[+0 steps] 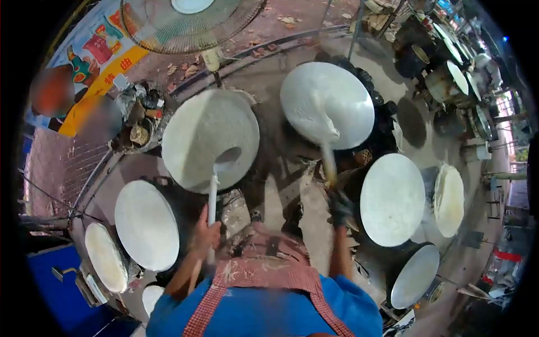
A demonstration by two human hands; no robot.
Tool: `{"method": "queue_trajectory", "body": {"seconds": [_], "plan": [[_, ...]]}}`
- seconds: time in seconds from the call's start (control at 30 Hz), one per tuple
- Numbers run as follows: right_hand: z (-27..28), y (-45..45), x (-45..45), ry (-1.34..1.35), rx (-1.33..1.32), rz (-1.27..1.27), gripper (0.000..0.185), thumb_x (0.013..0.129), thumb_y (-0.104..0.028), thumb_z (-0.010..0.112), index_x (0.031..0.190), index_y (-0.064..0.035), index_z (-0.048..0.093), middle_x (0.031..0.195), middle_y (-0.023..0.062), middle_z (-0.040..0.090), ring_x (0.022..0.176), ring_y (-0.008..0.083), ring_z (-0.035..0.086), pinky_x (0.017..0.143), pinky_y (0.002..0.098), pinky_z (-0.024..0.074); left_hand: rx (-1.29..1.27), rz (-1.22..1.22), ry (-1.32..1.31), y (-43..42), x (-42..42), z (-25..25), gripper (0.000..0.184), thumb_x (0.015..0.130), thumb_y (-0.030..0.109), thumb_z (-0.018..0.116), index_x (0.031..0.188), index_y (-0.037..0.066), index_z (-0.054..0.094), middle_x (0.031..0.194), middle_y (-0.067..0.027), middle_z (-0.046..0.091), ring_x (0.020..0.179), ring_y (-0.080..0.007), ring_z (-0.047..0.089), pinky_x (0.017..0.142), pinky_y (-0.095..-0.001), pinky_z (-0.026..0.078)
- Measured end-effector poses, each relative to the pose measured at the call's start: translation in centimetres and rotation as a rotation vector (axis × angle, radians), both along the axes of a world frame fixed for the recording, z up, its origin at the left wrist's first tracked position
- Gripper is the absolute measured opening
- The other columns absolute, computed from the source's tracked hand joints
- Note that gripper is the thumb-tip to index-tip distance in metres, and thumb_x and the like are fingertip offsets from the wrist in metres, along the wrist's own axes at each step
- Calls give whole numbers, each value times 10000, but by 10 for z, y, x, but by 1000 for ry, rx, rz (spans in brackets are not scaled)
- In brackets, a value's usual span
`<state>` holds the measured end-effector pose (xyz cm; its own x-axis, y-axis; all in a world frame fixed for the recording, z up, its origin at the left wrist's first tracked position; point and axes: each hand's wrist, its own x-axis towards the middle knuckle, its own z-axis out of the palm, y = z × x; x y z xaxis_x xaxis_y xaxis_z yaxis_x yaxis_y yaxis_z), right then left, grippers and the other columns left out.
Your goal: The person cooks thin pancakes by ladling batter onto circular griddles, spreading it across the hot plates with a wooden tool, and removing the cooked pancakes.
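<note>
My left hand is bare and wrapped round the pale handle of a ladle. The ladle's bowl dips into whitish, batter-like liquid in a wide round vessel, half in shadow. My right hand, in a dark glove, grips a long-handled tool. That tool's far end meets a streak of white paste on a large round pan; motion blur hides the exact shape of its head.
More round white-coated pans stand left and right. Stacked thin pale flat rounds lie far right, others far left. A fan stands ahead. Blackened pots are at upper right, a blue panel at lower left.
</note>
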<state>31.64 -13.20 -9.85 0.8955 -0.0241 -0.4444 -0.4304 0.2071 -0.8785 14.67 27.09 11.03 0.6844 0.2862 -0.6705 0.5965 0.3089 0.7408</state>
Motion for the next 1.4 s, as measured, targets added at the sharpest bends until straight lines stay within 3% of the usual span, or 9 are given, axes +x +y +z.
{"method": "queue_trajectory", "body": {"seconds": [0.1,0.13,0.3,0.43,0.5,0.8,1.13,1.23,1.4], "plan": [[92,146,19,-335,-1263,311,286,776,-325,530,929,-97,609,800,129,610,728,304,570,670,381,436,0,-46,-21,-2,-13,25,639,787,40,449,1330,189,146,512,6,353,355,-75,344,302,-221,292],[16,132,19,-507,-1377,189,293,799,-361,480,879,-111,609,754,137,594,704,332,551,646,391,437,9,-49,-29,-4,-18,32,639,786,40,448,1330,189,146,512,5,350,355,-76,343,303,-221,291],[120,69,-18,-66,-1490,371,330,811,-411,445,864,-131,611,729,131,602,689,294,567,606,370,453,-53,-57,-78,5,-40,20,665,780,25,446,1330,215,124,510,0,346,346,-81,347,289,-227,290],[26,94,11,-571,-1073,-155,338,782,-406,473,872,-114,616,734,159,594,751,303,567,648,350,440,-160,12,-51,0,-44,28,597,823,35,399,1320,247,146,497,7,323,324,-67,324,272,-213,279],[105,140,17,-259,-1290,245,291,778,-344,487,883,-106,617,801,147,603,785,296,574,663,357,437,-280,72,-104,1,-44,23,612,814,46,425,1305,266,135,504,7,333,324,-83,325,264,-219,283],[32,55,67,-621,-1851,211,262,788,-246,415,952,-156,599,888,124,599,834,271,561,728,382,443,-452,172,-123,-17,-24,27,611,818,62,419,1278,364,154,523,-15,332,343,-107,332,268,-228,280],[27,25,100,-398,-848,-175,214,808,-172,451,948,-50,559,819,107,583,743,193,553,642,292,444,-410,44,-34,-32,21,30,554,808,30,370,1245,317,187,511,-1,313,318,-84,298,250,-211,257],[2,46,53,-357,-1272,-16,238,813,-217,471,987,-87,566,863,122,591,768,201,564,678,296,441,-352,19,16,-44,41,37,478,799,26,376,1190,272,252,516,3,306,327,-76,291,259,-201,251],[24,1,77,-74,-1003,-35,322,799,-346,477,989,-110,587,902,177,587,827,287,561,724,351,432,-313,54,80,-46,50,32,553,782,7,390,1228,280,209,502,2,298,327,-86,297,264,-224,256]]}}
